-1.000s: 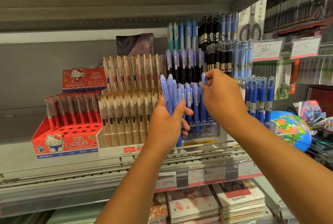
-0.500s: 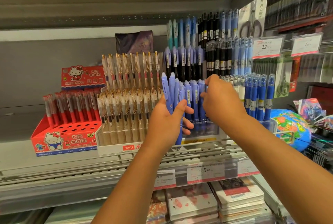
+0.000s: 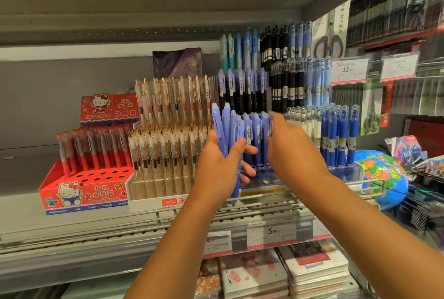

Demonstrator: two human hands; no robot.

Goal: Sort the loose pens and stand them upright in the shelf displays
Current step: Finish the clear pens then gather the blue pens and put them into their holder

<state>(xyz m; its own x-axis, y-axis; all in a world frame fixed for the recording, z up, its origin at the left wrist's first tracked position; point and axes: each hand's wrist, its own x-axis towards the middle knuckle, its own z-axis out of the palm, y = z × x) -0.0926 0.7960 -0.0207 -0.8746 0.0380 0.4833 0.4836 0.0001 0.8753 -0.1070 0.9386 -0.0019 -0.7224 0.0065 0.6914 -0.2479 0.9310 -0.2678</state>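
Head view: left grip [image 3: 217,166] closed round a loose bundle of periwinkle pens [image 3: 228,130], held upright just in front of the clear display [image 3: 264,173]. Right grip [image 3: 294,152] reaches the standing row [image 3: 254,135] right of that bundle, fingertips hidden, so its state cannot be told. Risks, as judged: the fanned bundle slips and sheds a pen below the left grip, or a nudge from the right grip tips neighbouring pens out of their holes.

Stationery shop aisle, grey metal shelf [image 3: 72,229] crowded with upright pen displays [image 3: 168,154], printed price tags [image 3: 272,231] along the rail, packaged scissors [image 3: 329,41] hanging on hooks, stacked notebooks [image 3: 317,272] below, a globe [image 3: 379,178] alongside.
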